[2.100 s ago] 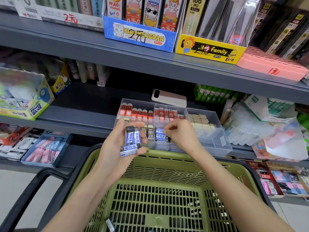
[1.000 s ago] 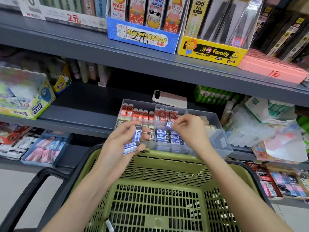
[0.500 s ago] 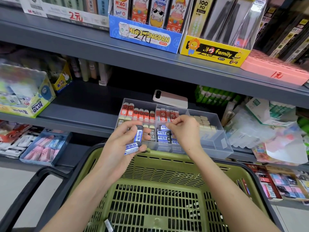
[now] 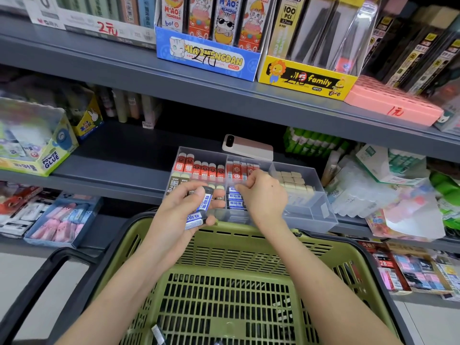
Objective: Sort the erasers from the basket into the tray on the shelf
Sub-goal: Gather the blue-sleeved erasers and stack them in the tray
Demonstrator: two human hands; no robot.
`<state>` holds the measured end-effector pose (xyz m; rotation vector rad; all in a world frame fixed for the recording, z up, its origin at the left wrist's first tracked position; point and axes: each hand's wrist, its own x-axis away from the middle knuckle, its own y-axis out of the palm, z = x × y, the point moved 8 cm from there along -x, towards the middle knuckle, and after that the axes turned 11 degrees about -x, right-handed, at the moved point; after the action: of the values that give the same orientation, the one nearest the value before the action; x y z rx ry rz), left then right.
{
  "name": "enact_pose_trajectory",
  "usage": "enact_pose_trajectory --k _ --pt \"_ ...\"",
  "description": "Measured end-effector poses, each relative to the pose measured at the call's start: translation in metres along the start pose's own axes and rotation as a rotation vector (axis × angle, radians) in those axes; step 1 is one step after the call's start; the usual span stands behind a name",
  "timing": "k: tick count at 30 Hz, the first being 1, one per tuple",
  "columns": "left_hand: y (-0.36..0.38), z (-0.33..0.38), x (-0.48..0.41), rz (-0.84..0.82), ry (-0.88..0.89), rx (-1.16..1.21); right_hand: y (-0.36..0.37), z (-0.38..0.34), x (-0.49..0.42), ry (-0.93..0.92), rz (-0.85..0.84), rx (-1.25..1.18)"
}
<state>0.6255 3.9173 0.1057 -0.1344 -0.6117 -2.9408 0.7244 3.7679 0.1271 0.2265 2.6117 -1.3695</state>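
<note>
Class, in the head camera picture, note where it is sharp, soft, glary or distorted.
Head view: sharp at centre, print legible on the blue erasers in the left hand; soft around the glue box at left; glare on the clear packs top right; upper shelf edge slants and bows, wide-angle.

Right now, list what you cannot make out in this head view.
Head view only.
Grip of right hand: curled fingers hide whether it holds anything.
Tray: left compartment partly behind left hand holding blue erasers.
Loose eraser in basket: cut off by bottom edge.
Glue box, far left: blurred.
</note>
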Motion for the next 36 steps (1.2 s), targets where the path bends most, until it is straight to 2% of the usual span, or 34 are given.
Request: enact_pose_trajectory --k 2,3,5,6,7,9,11,13,17,19,24,27,31,36 --pt "0.001 0.000 0.000 -0.004 -0.005 0.003 -0.014 -0.006 0.008 -0.061 0.041 -0.054" --pt "0.001 -0.001 0.000 -0.009 -0.011 0.005 -0.018 -0.010 0.013 -0.107 0.015 -0.181" --pt "0.003 -0.003 0.000 -0.025 -0.034 0.013 -0.022 -0.027 0.031 -0.197 -0.172 -0.527" --pt "0.005 -0.004 0.001 -0.038 -0.047 0.018 -0.021 -0.036 0.041 -0.233 -0.275 -0.620" --pt "0.007 -0.006 0.001 -0.055 -0.060 0.019 -0.021 -0.044 0.050 -0.266 -0.348 -0.639" --pt "0.014 -0.009 0.004 -0.099 -0.088 0.019 -0.020 -0.050 0.061 -0.291 -0.386 -0.595" --pt "0.019 -0.013 0.006 -0.131 -0.126 0.040 -0.022 -0.050 0.063 -0.225 -0.413 -0.673" --pt "0.021 -0.018 0.008 -0.148 -0.175 0.078 -0.027 -0.046 0.061 -0.130 -0.478 -0.884" --pt "0.021 -0.027 0.010 -0.155 -0.290 0.228 -0.058 -0.011 0.024 0.028 -0.396 -1.108" --pt "0.027 -0.027 0.013 -0.221 -0.320 0.323 -0.069 0.006 0.007 0.059 -0.402 -1.038" --pt "0.040 -0.031 0.019 -0.312 -0.349 0.394 -0.059 0.031 -0.012 0.022 -0.530 -0.632" --pt "0.042 -0.035 0.018 -0.312 -0.345 0.278 -0.045 0.025 -0.012 -0.046 -0.655 -0.391" --pt "0.037 -0.035 0.015 -0.254 -0.289 0.119 -0.027 0.010 -0.011 -0.183 -0.667 -0.057" --pt "0.031 -0.022 0.014 -0.193 -0.168 -0.125 -0.017 0.007 -0.010 -0.174 -0.654 0.001"
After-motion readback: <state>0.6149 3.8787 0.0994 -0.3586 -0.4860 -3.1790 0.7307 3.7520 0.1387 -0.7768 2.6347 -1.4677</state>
